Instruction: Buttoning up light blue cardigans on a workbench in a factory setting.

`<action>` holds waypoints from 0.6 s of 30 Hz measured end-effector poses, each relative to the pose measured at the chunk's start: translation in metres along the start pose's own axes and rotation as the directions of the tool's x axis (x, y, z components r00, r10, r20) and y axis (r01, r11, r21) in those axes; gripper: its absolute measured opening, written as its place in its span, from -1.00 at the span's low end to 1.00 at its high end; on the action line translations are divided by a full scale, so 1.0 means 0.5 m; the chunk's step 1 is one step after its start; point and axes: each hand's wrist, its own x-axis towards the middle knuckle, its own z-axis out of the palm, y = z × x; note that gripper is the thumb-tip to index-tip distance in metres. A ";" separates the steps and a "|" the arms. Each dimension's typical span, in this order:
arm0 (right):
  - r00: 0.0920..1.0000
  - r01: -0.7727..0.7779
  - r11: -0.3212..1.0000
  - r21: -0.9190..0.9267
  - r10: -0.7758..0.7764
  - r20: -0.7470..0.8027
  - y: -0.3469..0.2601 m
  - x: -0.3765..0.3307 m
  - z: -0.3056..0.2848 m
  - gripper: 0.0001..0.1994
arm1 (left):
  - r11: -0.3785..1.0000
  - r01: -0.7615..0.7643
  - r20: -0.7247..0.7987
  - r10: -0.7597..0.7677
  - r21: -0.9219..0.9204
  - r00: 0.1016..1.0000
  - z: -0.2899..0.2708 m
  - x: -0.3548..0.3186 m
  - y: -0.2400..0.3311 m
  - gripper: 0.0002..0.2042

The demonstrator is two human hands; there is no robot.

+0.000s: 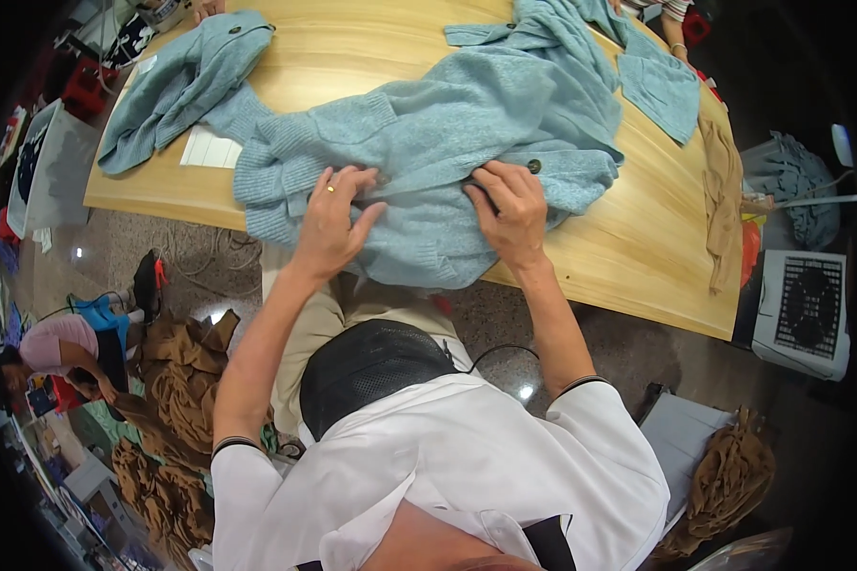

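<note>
A light blue knitted cardigan [428,143] with dark buttons lies bunched on the wooden table, its near part hanging over the front edge above my lap. My left hand [338,219] rests on the knit near the ribbed edge, thumb and fingers apart, a ring on one finger. To its right, my right hand [512,205] is closed, fingers bent over the fabric beside a dark button [534,166]. Something small and dark shows between its thumb and fingers; its kind cannot be made out. The fingertips are slightly blurred.
Other blue knit pieces [195,90] lie on the table [638,257], where other people's hands show at the far edge. A brown knit piece [722,205] hangs at the right edge. Brown garments [186,381] are heaped at lower left near a bending person [62,343]. A white machine [802,314] stands right.
</note>
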 end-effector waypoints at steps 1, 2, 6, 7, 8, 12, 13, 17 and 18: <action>0.999 0.001 1.000 -0.016 0.000 0.044 -0.004 -0.004 0.004 -0.70 | 1.000 -0.006 -0.002 0.006 -0.002 1.000 0.013 0.001 0.020 -0.49; 0.998 0.029 0.999 -0.039 -0.027 0.050 -0.011 0.002 0.006 -0.69 | 0.997 -0.023 -0.072 0.028 0.069 0.997 0.027 0.005 0.043 -0.44; 0.997 0.003 0.995 -0.102 0.006 0.083 -0.017 0.012 0.009 -0.73 | 0.966 -0.049 0.092 0.026 0.255 0.995 0.048 0.002 0.070 -0.25; 0.994 -0.032 0.993 -0.110 0.044 0.104 -0.014 0.011 0.007 -0.73 | 0.971 -0.046 0.129 0.016 0.236 0.991 0.040 0.003 0.061 -0.23; 0.994 -0.029 0.994 -0.108 0.040 0.105 -0.012 0.010 0.002 -0.73 | 0.963 -0.049 0.176 0.002 0.265 0.984 0.025 0.003 0.055 -0.23; 0.977 -0.008 0.996 -0.087 0.027 0.211 -0.009 0.028 -0.025 -0.72 | 0.970 -0.076 0.313 0.000 0.231 0.950 -0.031 0.025 0.010 -0.27; 0.968 0.011 0.998 -0.068 0.007 0.251 -0.013 0.028 -0.028 -0.72 | 0.985 -0.075 0.367 0.014 0.154 0.930 -0.041 0.032 0.003 -0.28; 0.975 -0.064 0.998 0.006 0.061 0.212 -0.026 0.008 -0.009 -0.70 | 0.999 0.035 0.075 -0.035 0.005 0.997 -0.025 0.061 0.041 -0.46; 0.984 -0.095 0.995 0.027 0.090 0.155 -0.028 0.000 -0.001 -0.71 | 0.997 -0.059 -0.084 0.064 0.056 0.994 -0.008 0.077 0.068 -0.57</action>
